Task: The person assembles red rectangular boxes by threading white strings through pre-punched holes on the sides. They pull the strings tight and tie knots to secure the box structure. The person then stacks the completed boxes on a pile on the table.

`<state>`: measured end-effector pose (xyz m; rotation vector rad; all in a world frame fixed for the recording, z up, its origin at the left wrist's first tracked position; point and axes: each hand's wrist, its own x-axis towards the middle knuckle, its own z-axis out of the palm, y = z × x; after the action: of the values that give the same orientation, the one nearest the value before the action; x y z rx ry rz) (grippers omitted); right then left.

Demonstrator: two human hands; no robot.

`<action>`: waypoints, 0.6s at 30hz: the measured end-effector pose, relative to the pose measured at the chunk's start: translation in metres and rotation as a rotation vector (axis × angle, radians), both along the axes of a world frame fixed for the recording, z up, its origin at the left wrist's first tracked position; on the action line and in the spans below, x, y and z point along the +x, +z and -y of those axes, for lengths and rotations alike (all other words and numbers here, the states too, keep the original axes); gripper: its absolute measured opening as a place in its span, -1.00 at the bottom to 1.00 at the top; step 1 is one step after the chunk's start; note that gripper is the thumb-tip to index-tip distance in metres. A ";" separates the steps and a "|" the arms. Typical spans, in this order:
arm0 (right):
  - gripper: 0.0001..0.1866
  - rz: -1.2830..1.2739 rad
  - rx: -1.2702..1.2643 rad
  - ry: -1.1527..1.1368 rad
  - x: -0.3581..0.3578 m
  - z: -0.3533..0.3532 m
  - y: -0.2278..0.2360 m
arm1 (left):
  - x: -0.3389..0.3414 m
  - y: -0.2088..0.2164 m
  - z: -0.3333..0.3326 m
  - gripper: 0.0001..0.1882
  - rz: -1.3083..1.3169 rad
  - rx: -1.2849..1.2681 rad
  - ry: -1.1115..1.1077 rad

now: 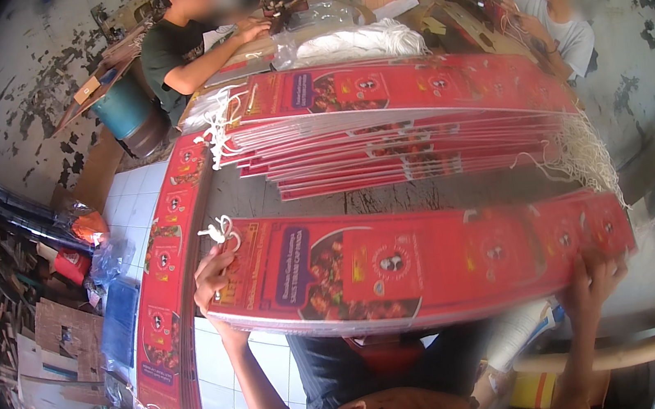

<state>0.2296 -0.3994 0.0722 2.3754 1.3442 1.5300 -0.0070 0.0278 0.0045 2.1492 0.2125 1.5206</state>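
Observation:
A stack of long red printed sign strips [449,250] lies across the near side of my view, held between both hands. At its left end, my left hand [218,281] has its fingers curled over the edge, close to a knotted white string [219,230]. My right hand [592,281] grips the lower edge near the right end, fingers bent over the front. Just beyond, a fanned pile of similar red strips [485,84] rests on the dark table [236,190]. White strings hang in bunches from both of that pile's ends.
Another stack of red strips [177,257] runs along the table's left side. A white string bundle [364,41] lies at the back. One person [188,57] works at far left, another [555,17] at far right. A blue drum [125,115] stands left; cardboard [67,334] leans below.

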 end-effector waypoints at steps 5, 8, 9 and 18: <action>-0.75 -0.021 -0.110 -0.040 -0.028 0.028 -0.054 | -0.004 -0.009 0.019 -0.55 -0.045 -0.018 0.074; -0.81 -0.022 -0.108 -0.025 -0.030 0.033 -0.072 | -0.007 -0.021 0.016 -0.58 -0.143 -0.051 0.035; -0.81 -0.021 -0.090 -0.028 -0.030 0.029 -0.068 | -0.004 -0.018 0.016 -0.53 -0.107 -0.047 0.068; -0.71 -0.124 -0.041 -0.016 -0.031 0.011 -0.070 | -0.006 0.010 0.022 -0.52 -0.386 -0.075 0.407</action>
<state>0.1986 -0.4108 0.0025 2.4872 1.3608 1.3578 -0.0127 0.0063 0.0148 2.4218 0.8692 1.2493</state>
